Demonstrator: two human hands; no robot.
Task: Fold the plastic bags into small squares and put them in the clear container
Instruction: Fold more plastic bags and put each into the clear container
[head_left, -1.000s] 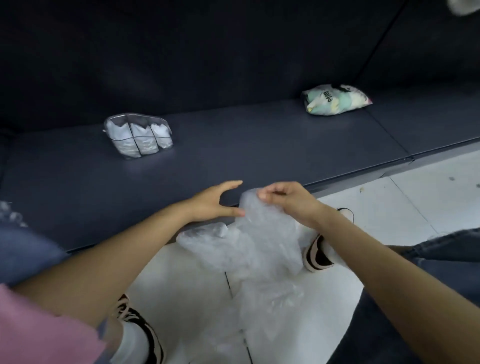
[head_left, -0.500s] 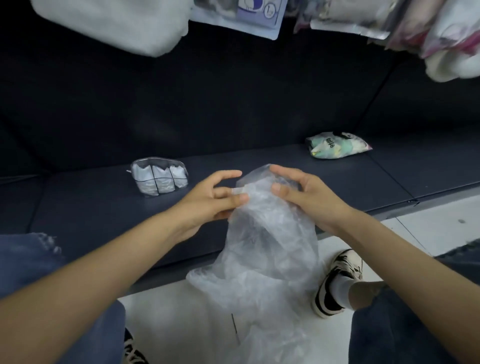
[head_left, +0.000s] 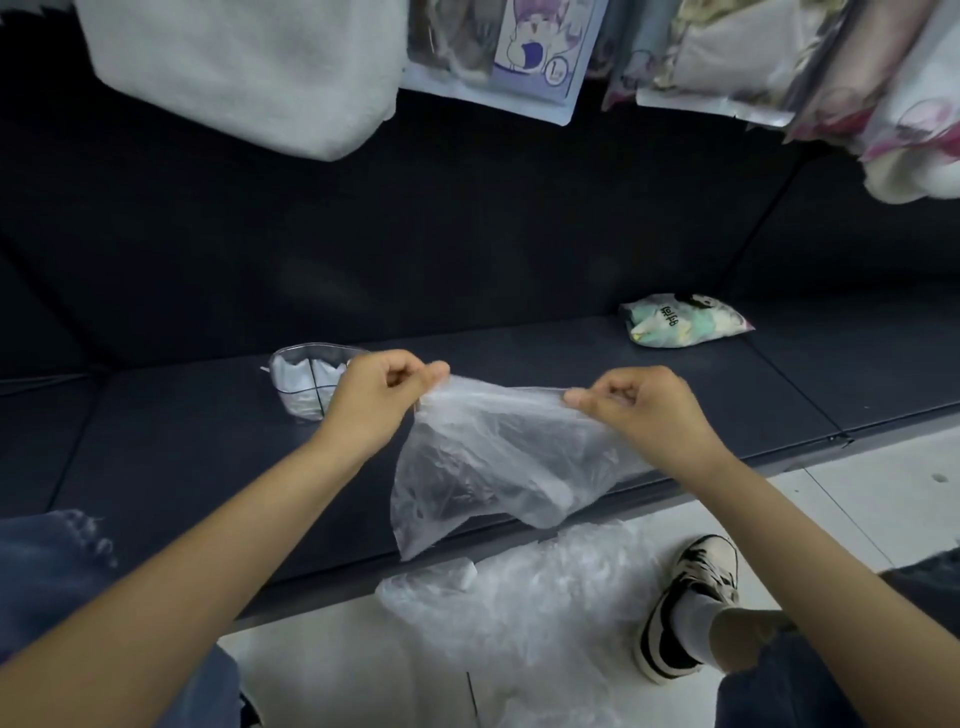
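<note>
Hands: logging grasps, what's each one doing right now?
Left hand: pinches the plastic bag top edge.
Right hand: pinches the same edge.

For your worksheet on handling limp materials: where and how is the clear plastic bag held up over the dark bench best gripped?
Pinch the clear plastic bag at its two top corners from above, as the left hand and right hand do; the edge stretches taut and the rest hangs flat.

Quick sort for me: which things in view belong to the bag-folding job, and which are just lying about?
Belongs to the job:
- plastic bag, stretched between left hand and right hand
- pile of plastic bags on the floor
- clear container on the dark bench, already holding folded bags

Just lying about:
- printed packet on the bench
- hanging packaged goods above
- white cloth
</note>
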